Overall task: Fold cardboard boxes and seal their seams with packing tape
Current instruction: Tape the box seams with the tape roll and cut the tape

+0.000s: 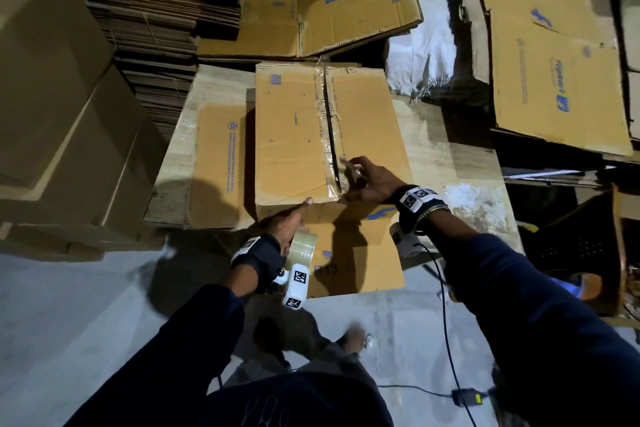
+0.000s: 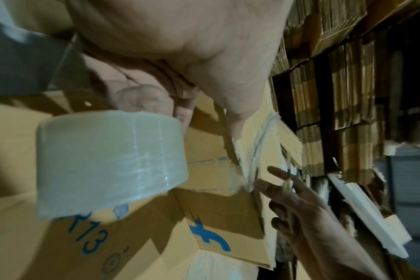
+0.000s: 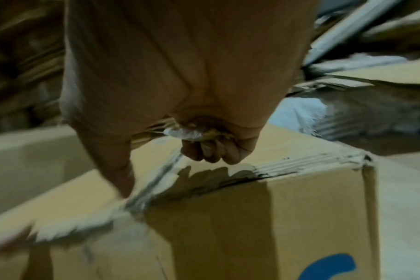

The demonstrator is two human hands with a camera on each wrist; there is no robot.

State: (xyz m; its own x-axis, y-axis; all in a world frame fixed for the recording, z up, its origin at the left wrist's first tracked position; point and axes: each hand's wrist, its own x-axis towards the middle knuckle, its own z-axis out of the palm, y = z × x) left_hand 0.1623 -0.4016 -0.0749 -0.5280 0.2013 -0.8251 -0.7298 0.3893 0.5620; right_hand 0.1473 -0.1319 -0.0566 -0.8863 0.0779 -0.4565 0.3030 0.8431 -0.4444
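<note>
A folded cardboard box (image 1: pixel 294 135) stands in the middle of the head view, its top flaps closed along a centre seam (image 1: pixel 330 135) that bears old tape. My left hand (image 1: pixel 294 222) grips a roll of clear packing tape (image 1: pixel 304 246) in front of the box's near face, index finger stretched up to the top edge. In the left wrist view the roll (image 2: pixel 108 161) hangs below my palm. My right hand (image 1: pixel 360 173) rests at the near end of the seam. Its curled fingers pinch a crumpled strip of clear tape (image 3: pixel 185 132) above the box (image 3: pixel 252 217).
The box stands on flattened cartons (image 1: pixel 214 156). Tall stacks of flat cardboard (image 1: pixel 156 10) rise at the back left, large brown boxes (image 1: pixel 52 97) stand at the left. More flattened cartons (image 1: pixel 554 62) lie at the right. A cable and adapter (image 1: pixel 467 395) lie on the floor.
</note>
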